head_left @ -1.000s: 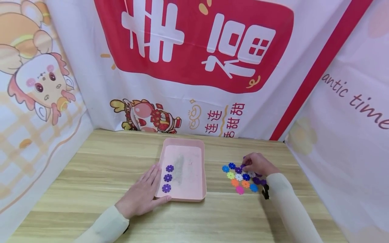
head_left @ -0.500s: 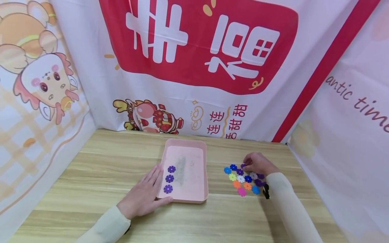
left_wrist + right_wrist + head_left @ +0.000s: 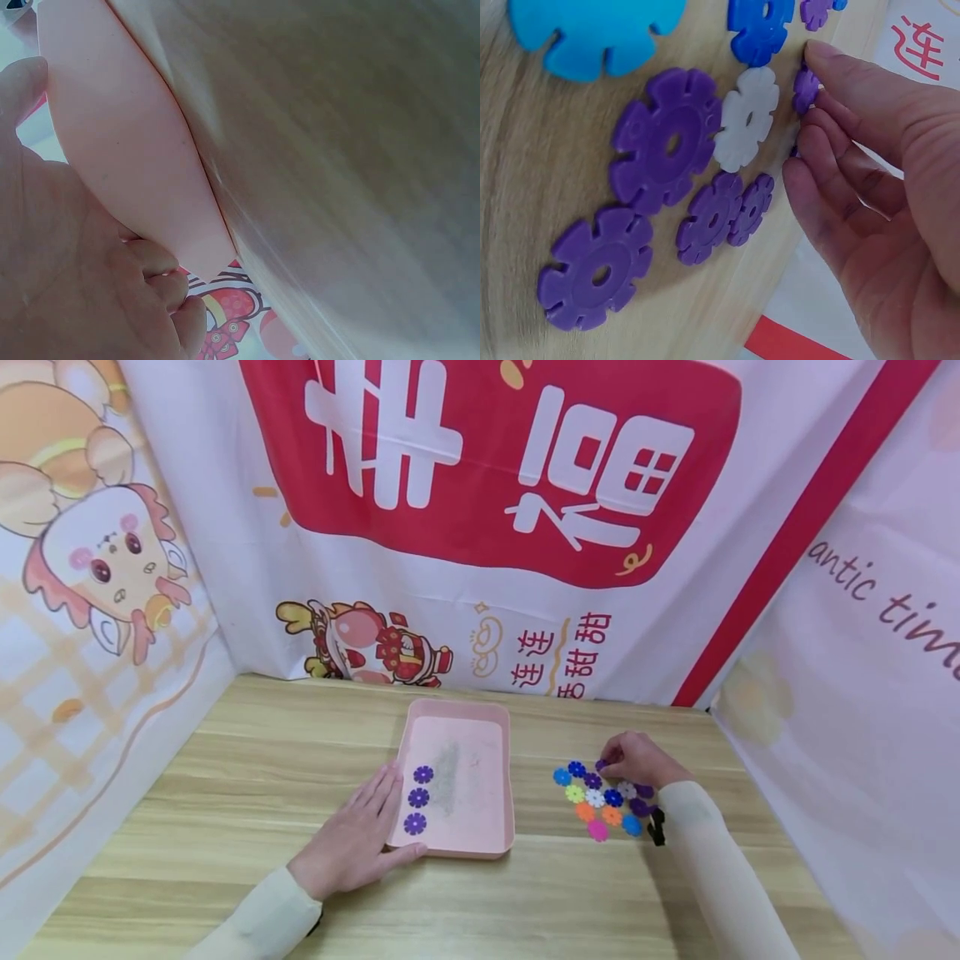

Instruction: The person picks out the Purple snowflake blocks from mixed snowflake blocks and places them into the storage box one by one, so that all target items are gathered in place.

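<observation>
A pink tray (image 3: 472, 777) stands on the wooden table, with three purple notched discs (image 3: 418, 797) in a column along its left side. My left hand (image 3: 356, 835) rests against the tray's left edge, fingers extended; the left wrist view shows it beside the tray's pink wall (image 3: 127, 127). At the far edge of the loose discs, my right hand (image 3: 641, 762) pinches a purple disc (image 3: 805, 90) between thumb and fingers. Below that hand lie further purple discs (image 3: 667, 139) and a white one (image 3: 748, 120).
Right of the tray lie several discs in blue, yellow-green (image 3: 574, 793), orange (image 3: 585, 812) and pink (image 3: 597, 831). A black object (image 3: 657, 827) is by the right wrist. Printed cloth (image 3: 480, 543) hangs behind and along both sides of the table.
The camera view has shifted slightly. The right hand has moved slightly away from the neighbouring discs with its fingers still together; the left hand remains at the tray's edge.
</observation>
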Motion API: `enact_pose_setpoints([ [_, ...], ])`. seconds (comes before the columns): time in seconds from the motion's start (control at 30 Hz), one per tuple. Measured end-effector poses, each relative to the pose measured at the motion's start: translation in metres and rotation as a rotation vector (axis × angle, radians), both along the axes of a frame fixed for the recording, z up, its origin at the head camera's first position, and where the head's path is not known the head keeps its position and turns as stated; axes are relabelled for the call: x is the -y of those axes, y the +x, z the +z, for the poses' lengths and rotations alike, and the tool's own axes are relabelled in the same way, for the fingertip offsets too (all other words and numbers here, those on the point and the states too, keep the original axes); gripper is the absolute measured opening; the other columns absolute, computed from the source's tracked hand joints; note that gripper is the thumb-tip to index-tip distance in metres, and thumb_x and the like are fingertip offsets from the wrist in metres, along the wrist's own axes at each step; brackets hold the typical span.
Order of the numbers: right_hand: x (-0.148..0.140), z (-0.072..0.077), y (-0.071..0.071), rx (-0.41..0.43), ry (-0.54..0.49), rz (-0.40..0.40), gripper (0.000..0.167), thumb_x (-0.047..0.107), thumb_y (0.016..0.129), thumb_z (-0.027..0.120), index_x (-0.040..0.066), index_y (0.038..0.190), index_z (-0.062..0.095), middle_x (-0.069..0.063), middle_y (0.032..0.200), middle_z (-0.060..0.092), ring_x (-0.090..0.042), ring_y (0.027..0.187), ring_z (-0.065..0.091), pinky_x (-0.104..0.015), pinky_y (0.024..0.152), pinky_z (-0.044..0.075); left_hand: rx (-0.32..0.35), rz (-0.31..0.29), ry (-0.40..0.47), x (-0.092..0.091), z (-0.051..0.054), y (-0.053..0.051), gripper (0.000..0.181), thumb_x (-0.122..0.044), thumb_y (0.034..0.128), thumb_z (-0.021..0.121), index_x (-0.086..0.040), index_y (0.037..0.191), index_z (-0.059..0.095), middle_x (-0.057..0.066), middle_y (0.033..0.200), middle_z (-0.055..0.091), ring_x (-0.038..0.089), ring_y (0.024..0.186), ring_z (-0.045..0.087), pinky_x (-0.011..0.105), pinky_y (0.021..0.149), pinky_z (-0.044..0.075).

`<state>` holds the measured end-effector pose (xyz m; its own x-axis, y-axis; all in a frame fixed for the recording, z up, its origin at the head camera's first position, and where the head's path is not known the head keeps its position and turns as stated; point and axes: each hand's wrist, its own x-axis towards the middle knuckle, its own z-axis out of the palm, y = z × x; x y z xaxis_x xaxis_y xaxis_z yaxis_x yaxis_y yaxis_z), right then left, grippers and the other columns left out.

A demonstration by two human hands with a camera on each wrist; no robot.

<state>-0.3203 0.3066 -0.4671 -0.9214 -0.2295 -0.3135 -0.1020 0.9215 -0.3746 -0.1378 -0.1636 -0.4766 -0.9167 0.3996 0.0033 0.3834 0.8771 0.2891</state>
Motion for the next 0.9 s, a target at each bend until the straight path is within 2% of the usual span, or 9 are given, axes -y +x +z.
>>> enact_pose_setpoints([
  [0.13,0.0,-0.001,0.001,0.001,-0.015,-0.005,0.01,0.018,0.097,0.079,0.011,0.104,0.076,-0.004,0.097,0.074,-0.019,0.089,0.064,-0.039,0.09,0.062,-0.022,-0.009,-0.002,0.0,-0.002,0.0,0.107,-0.073,0.0997,0.051,0.006,0.165,0.021,0.023,0.176,0.013,0.043,0.164,0.016,0.057,0.134,0.023],
  [0.33,-0.003,-0.002,0.004,0.004,-0.036,-0.031,0.026,0.021,0.095,0.081,0.009,0.116,0.072,-0.007,0.106,0.073,-0.02,0.095,0.066,-0.046,0.097,0.062,-0.043,-0.021,-0.005,-0.001,-0.004,0.0,0.107,-0.073,0.0996,0.051,0.007,0.164,0.023,0.025,0.175,0.015,0.043,0.164,0.018,0.057,0.133,0.024],
  [0.47,-0.005,-0.002,0.007,-0.001,-0.048,-0.044,0.021,0.022,0.095,0.081,0.011,0.112,0.074,-0.005,0.102,0.073,-0.02,0.092,0.064,-0.042,0.092,0.062,-0.023,-0.02,-0.005,-0.002,-0.004,0.001,0.106,-0.072,0.0999,0.051,0.007,0.164,0.022,0.025,0.175,0.014,0.043,0.164,0.016,0.057,0.133,0.022],
  [0.63,-0.007,0.002,0.009,-0.034,-0.083,0.014,0.005,0.016,0.099,0.076,0.012,0.101,0.077,-0.003,0.096,0.075,-0.018,0.087,0.063,-0.035,0.085,0.061,-0.008,-0.016,-0.002,-0.001,-0.002,0.002,0.106,-0.073,0.0999,0.051,0.006,0.165,0.022,0.024,0.176,0.013,0.043,0.164,0.015,0.057,0.134,0.022],
  [0.9,0.0,0.028,0.001,-0.079,-0.061,0.118,0.01,0.012,0.103,0.069,0.011,0.103,0.078,-0.005,0.098,0.075,-0.017,0.085,0.063,-0.036,0.082,0.062,-0.031,-0.009,0.001,0.0,0.0,0.001,0.106,-0.072,0.1,0.052,0.007,0.164,0.023,0.025,0.175,0.015,0.043,0.164,0.017,0.057,0.133,0.023],
])
